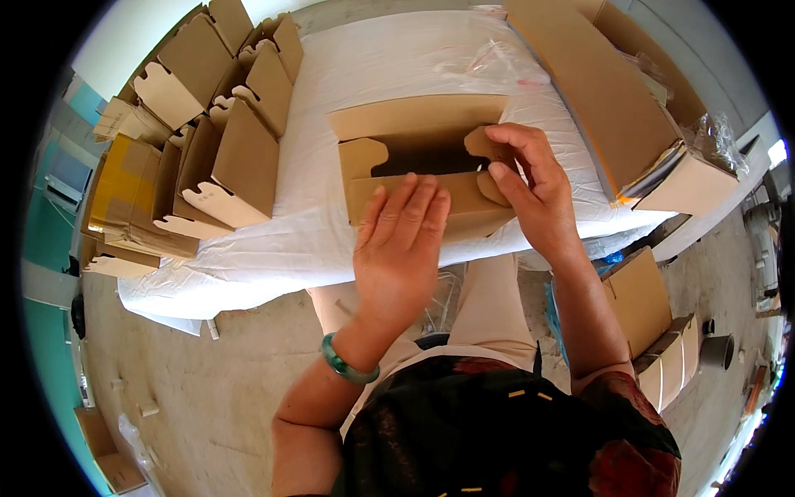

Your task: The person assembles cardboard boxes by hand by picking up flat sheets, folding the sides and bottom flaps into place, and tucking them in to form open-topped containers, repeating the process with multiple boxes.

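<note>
A brown cardboard box (418, 114) with its top open stands near the front edge of a white-covered table (356, 58). Its back flap leans up and away, and its inside is dark, so what it may hold cannot be made out. My left hand (399, 248) lies flat against the front panel, fingers stretched upward and close to the rim. At the right end, thumb and fingers of my right hand (534, 178) pinch the rounded side flap (495, 189). The opposite side flap (363, 156) is notched and folds over the opening, with no hand on it.
Several similar open boxes (240, 161) stand in rows on the left, beside a carton with yellow tape (124, 186). A large open carton (580, 91) holding plastic wrap stands at the right. Clear plastic (497, 62) lies at the back. More cardboard (638, 290) rests below right.
</note>
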`<state>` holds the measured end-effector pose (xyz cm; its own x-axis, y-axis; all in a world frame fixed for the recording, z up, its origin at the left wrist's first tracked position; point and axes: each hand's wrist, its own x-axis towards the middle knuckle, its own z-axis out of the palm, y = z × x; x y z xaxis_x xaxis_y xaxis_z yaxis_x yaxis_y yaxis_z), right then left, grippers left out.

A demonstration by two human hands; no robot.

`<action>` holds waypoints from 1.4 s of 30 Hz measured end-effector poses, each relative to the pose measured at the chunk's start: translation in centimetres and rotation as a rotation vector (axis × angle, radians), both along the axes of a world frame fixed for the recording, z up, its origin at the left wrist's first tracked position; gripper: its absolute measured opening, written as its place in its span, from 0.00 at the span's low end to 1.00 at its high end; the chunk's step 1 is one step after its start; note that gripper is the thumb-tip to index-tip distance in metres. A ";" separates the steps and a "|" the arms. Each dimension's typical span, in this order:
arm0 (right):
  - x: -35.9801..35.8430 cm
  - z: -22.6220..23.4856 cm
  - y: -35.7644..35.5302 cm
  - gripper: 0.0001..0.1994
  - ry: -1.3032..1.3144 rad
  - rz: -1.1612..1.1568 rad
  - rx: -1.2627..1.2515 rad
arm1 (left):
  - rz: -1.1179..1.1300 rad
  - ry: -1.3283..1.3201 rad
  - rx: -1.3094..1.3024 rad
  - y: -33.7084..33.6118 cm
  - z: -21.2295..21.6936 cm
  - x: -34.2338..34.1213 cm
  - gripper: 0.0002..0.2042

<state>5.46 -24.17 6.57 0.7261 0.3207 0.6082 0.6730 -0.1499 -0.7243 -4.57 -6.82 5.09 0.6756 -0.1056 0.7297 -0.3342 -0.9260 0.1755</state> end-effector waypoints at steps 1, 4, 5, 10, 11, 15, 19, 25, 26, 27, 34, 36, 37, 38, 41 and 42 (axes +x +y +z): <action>0.0 0.0 -0.3 0.18 0.015 0.028 0.015 | 0.013 0.008 0.013 0.0 -0.1 0.0 0.15; -0.5 0.5 -0.8 0.18 0.016 0.058 -0.062 | 0.047 0.035 0.055 0.0 -0.2 -0.4 0.16; -0.6 0.8 -0.9 0.19 0.009 0.059 -0.109 | 0.050 0.044 0.071 -0.1 -0.2 -0.5 0.17; -0.5 3.0 0.0 0.29 -0.265 -0.220 -0.264 | 0.045 0.094 0.061 -0.2 0.0 -0.7 0.20; -0.4 3.5 0.4 0.32 -0.363 -0.296 -0.256 | 0.043 0.102 0.067 -0.1 0.0 -0.8 0.21; 0.1 4.5 0.5 0.35 -0.412 -0.202 -0.503 | 0.022 0.102 0.062 0.1 0.3 -0.9 0.21; -0.2 4.6 0.4 0.33 -0.456 -0.196 -0.625 | -0.034 0.088 0.008 0.5 0.7 -0.7 0.18; -0.1 3.9 1.4 0.29 -0.496 -0.240 -0.553 | -0.100 -0.002 -0.165 2.7 1.5 0.8 0.13; 0.1 3.8 1.5 0.28 -0.496 -0.241 -0.521 | -0.090 -0.027 -0.178 3.6 1.7 1.6 0.14; 0.2 3.7 1.5 0.29 -0.499 -0.248 -0.520 | -0.078 -0.053 -0.191 4.2 1.9 2.2 0.14; 0.4 3.6 1.7 0.30 -0.548 -0.254 -0.523 | 0.314 0.117 -0.239 4.3 4.6 3.4 0.20; 0.4 3.6 1.8 0.30 -0.565 -0.267 -0.549 | 0.348 0.219 -0.332 3.8 4.5 4.0 0.22; 0.6 3.6 1.8 0.30 -0.569 -0.278 -0.560 | 0.365 0.268 -0.381 3.7 4.5 4.2 0.23; 0.6 3.6 1.8 0.29 -0.574 -0.289 -0.570 | 0.362 0.277 -0.385 3.8 4.6 4.2 0.24; 0.7 4.0 1.9 0.29 -0.559 -0.251 -0.541 | 0.362 0.266 -0.364 4.1 4.8 4.1 0.24; 0.7 4.1 1.9 0.28 -0.548 -0.250 -0.541 | 0.362 0.237 -0.342 4.2 4.4 4.2 0.24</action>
